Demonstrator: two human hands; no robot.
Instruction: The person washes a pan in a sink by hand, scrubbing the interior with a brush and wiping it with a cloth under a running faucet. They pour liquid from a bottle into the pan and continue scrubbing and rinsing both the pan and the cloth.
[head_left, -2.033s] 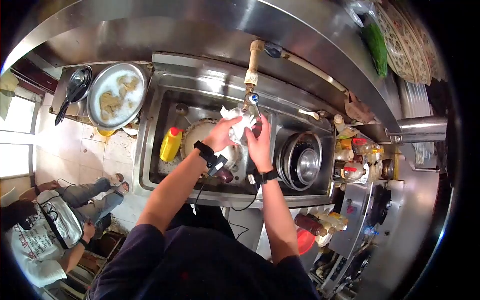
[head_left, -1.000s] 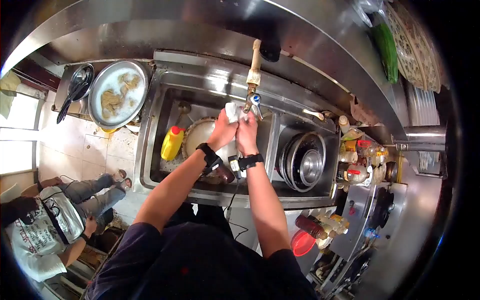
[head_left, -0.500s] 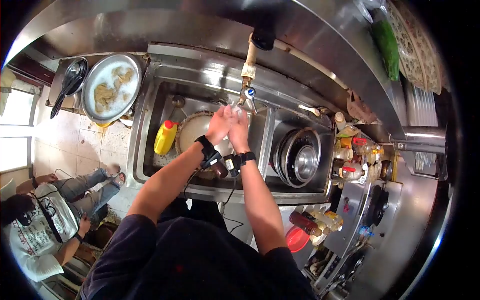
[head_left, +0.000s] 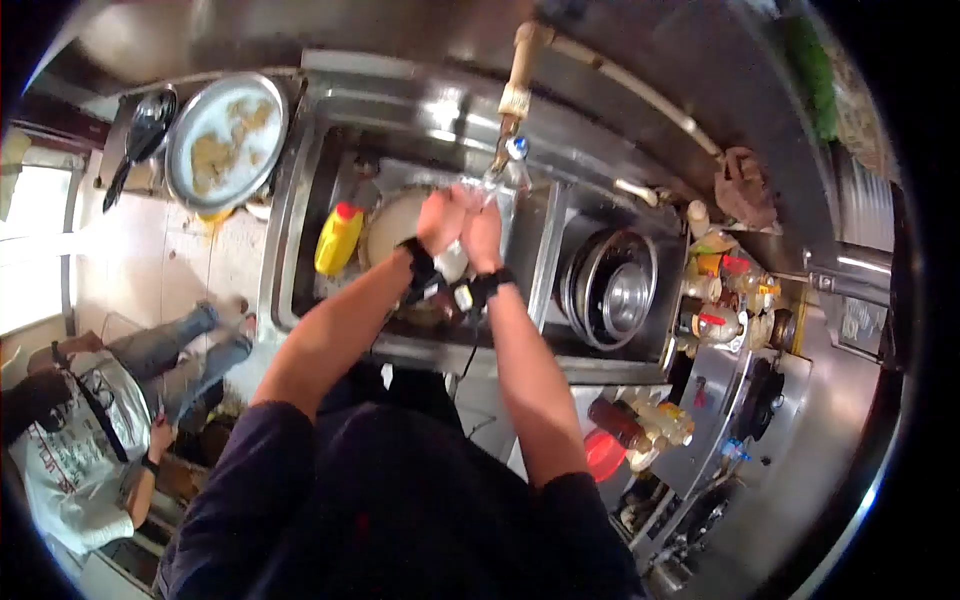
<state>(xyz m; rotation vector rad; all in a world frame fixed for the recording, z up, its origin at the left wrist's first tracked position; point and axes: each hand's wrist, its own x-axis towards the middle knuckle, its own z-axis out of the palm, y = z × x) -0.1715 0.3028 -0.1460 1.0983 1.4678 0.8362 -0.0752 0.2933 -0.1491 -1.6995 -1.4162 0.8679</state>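
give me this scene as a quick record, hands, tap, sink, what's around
left hand: close beside the right, under the tap; grip unclear
right hand: under the tap; grip unclear
tap: blue-marked, above the hands; water seems to be running
sink: metal, two compartments
left compartment: yellow bottle with red cap, pale round vessel
right compartment: metal bowls, grouped together
left of sink: round pan with white suds and tan pieces
other person: lower left, pale top
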